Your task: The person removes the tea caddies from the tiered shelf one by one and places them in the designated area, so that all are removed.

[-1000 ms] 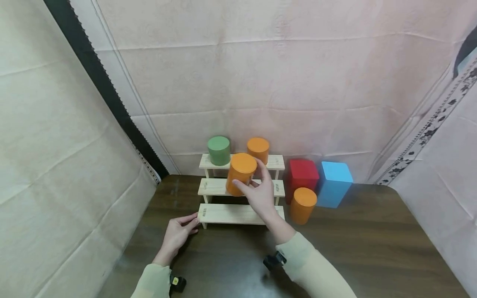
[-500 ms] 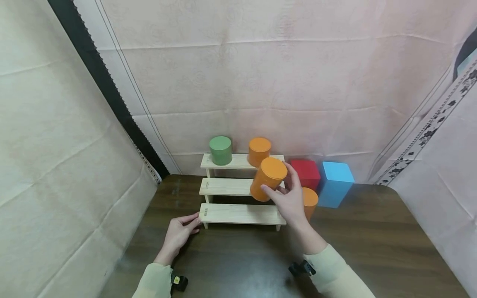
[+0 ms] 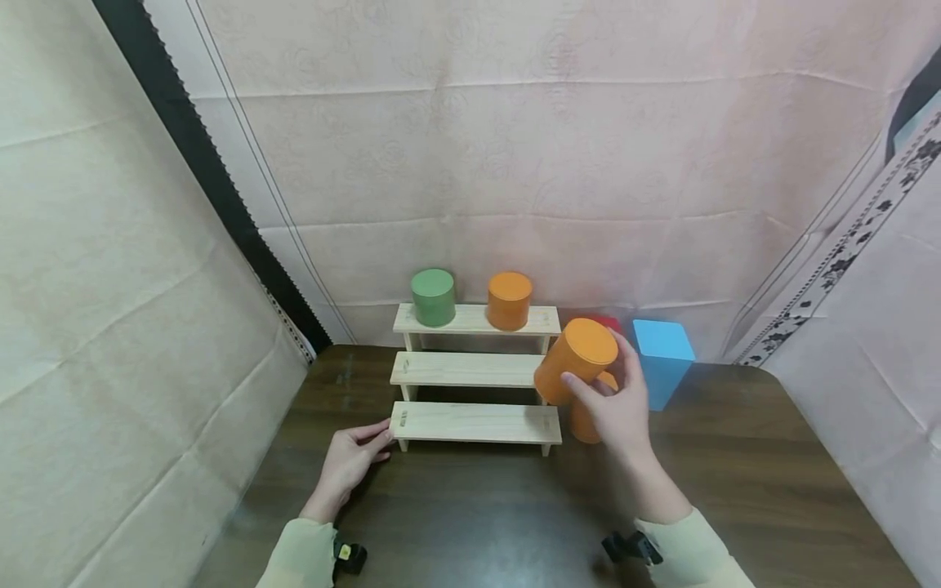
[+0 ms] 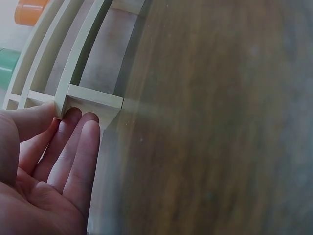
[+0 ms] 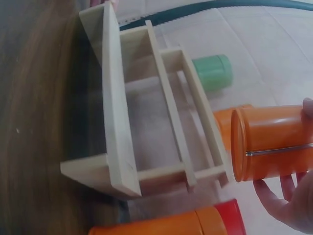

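Observation:
A three-step wooden display stand [image 3: 474, 422] stands on the table, and my left hand [image 3: 349, 464] pinches the left end of its lowest step. The left wrist view has the thumb [image 4: 34, 120] against the plank's edge and the fingers beneath. My right hand [image 3: 623, 408] grips an orange canister [image 3: 568, 367], tilted and held in the air at the stand's right end. On the top step sit a green canister [image 3: 434, 299] and a second orange canister [image 3: 509, 302]. A third orange canister [image 3: 586, 426], partly hidden by the right hand and the held one, stands on the table.
Behind the right hand, a red block [image 3: 606, 322] is mostly hidden. A blue box [image 3: 663, 359] stands beside it at the back of the brown table [image 3: 742, 457]. Pale cloth [image 3: 625, 180] hangs behind and at both sides.
My right hand has carried the orange canister rightward, from in front of the middle step to the stand's right end. The left hand keeps its place on the stand.

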`<move>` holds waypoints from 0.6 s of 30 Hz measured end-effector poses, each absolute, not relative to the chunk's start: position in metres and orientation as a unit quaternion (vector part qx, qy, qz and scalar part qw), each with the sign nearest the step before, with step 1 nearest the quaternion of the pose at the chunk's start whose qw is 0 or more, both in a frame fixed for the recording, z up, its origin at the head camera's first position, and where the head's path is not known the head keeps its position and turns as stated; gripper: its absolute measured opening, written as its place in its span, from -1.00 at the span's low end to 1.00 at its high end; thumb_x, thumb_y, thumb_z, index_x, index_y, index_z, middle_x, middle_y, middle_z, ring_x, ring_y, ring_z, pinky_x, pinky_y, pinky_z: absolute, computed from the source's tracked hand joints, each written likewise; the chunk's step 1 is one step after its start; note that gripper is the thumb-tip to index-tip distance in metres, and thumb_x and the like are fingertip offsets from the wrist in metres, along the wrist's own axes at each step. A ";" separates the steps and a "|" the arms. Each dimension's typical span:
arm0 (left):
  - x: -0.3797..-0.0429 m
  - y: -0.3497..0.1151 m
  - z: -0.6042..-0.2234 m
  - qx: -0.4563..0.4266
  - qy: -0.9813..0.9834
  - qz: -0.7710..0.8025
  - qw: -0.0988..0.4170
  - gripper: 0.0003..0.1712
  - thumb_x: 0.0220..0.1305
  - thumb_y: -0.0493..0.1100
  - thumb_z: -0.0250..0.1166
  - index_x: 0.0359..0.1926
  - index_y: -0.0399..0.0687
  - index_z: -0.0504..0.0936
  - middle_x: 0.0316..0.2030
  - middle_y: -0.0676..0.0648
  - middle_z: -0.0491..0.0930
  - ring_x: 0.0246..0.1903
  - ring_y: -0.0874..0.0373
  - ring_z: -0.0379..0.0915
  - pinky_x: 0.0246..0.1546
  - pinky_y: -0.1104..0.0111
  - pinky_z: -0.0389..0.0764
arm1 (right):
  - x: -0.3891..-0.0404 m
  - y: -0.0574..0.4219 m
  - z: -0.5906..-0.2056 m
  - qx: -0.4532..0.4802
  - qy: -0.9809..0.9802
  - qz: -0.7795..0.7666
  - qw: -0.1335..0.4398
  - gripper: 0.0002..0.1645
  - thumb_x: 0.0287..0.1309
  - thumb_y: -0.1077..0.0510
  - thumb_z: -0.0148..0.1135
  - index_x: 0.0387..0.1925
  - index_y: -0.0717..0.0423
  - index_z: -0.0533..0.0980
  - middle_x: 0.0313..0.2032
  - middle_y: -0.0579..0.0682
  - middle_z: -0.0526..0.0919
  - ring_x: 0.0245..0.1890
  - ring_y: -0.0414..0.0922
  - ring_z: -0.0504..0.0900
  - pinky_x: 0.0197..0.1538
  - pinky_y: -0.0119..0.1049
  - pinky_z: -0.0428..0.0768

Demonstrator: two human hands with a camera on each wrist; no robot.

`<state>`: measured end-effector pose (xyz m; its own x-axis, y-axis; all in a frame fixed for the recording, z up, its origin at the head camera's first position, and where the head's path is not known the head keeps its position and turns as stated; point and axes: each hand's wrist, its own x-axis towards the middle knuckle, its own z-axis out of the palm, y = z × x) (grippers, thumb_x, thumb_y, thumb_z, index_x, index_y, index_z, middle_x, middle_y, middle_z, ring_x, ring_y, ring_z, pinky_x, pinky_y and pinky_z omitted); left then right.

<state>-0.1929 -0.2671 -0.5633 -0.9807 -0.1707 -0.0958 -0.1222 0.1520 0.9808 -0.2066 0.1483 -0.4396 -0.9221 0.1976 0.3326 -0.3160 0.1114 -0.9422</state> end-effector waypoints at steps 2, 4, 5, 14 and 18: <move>-0.193 -0.266 -0.563 0.098 -0.759 -0.643 0.020 -0.65 0.43 -0.26 0.47 0.18 -0.29 0.76 0.21 -0.28 0.68 -0.05 0.05 0.76 -0.16 0.28 0.84 | -0.204 0.156 -0.439 0.041 -0.725 0.659 0.197 0.05 0.18 0.19 0.65 0.58 -0.22 0.28 0.36 -0.10 0.50 0.31 -0.09 0.52 0.40 -0.06 0.60; -0.193 -0.266 -0.563 0.098 -0.759 -0.643 0.021 -0.65 0.43 -0.27 0.46 0.17 -0.29 0.76 0.21 -0.28 0.68 -0.04 0.05 0.76 -0.16 0.28 0.84 | -0.202 0.163 -0.439 0.040 -0.730 0.653 0.198 0.06 0.18 0.19 0.65 0.58 -0.24 0.28 0.37 -0.10 0.50 0.32 -0.09 0.51 0.41 -0.08 0.59; -0.193 -0.266 -0.563 0.098 -0.759 -0.643 0.021 -0.65 0.43 -0.27 0.46 0.17 -0.29 0.76 0.21 -0.28 0.68 -0.04 0.06 0.76 -0.16 0.28 0.84 | -0.201 0.166 -0.439 0.038 -0.731 0.652 0.199 0.06 0.18 0.19 0.64 0.58 -0.25 0.28 0.38 -0.11 0.49 0.33 -0.09 0.51 0.41 -0.09 0.58; -0.193 -0.266 -0.563 0.095 -0.762 -0.640 0.017 -0.64 0.44 -0.26 0.45 0.19 -0.30 0.75 0.23 -0.29 0.66 -0.02 0.05 0.75 -0.15 0.28 0.84 | -0.182 0.193 -0.433 0.008 -0.738 0.645 0.197 0.04 0.21 0.14 0.63 0.59 -0.28 0.27 0.44 -0.16 0.42 0.42 -0.06 0.44 0.30 -0.32 0.63; -0.193 -0.267 -0.562 0.094 -0.762 -0.640 0.018 -0.64 0.44 -0.25 0.46 0.19 -0.30 0.75 0.23 -0.29 0.67 -0.02 0.05 0.76 -0.15 0.27 0.84 | -0.175 0.205 -0.434 -0.001 -0.742 0.641 0.196 0.04 0.22 0.12 0.62 0.60 -0.30 0.26 0.45 -0.16 0.40 0.44 -0.05 0.42 0.32 -0.29 0.62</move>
